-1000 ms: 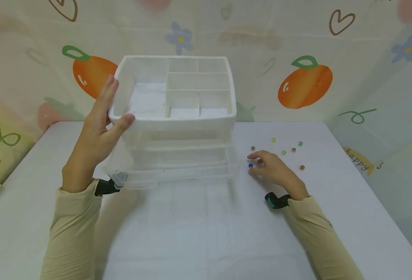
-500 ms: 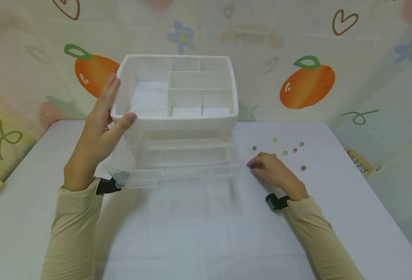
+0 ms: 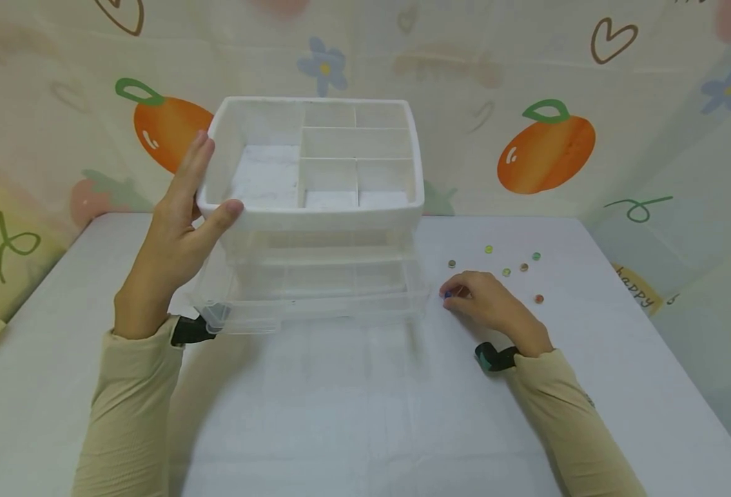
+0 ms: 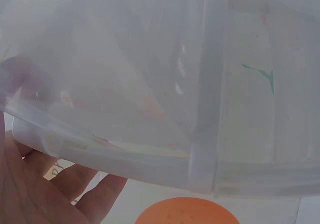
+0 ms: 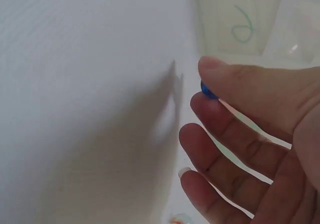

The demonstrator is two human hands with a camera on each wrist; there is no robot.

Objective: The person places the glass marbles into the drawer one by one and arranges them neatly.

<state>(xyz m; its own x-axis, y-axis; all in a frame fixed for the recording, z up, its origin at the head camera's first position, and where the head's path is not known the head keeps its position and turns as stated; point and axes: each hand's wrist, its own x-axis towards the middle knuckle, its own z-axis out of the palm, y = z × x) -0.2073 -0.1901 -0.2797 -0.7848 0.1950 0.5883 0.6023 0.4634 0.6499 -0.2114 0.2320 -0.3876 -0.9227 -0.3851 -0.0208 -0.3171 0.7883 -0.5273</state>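
My left hand point(image 3: 175, 235) holds the upper left corner of a white plastic storage box point(image 3: 315, 219), thumb over the front rim and fingers along the side. Beneath the divided top tray, a clear drawer point(image 3: 340, 307) is pulled out toward me. In the left wrist view, the fingers point(image 4: 75, 181) show below the clear plastic. Beside the drawer's right end, my right hand point(image 3: 489, 307) pinches a small blue marble point(image 5: 207, 90) between thumb and index finger, low over the table. The other fingers of that hand are loosely bent.
Several small marbles lie right of the box: a brown one point(image 3: 451, 264), a yellow one point(image 3: 489, 249), a green one point(image 3: 535, 256) and an orange one point(image 3: 539, 299) among them. A printed cloth point(image 3: 452, 138) hangs behind the white table point(image 3: 340, 428).
The right hand's thumb and fingers have closed on the blue marble, which lay on the table between them. The left hand and the box have stayed put.
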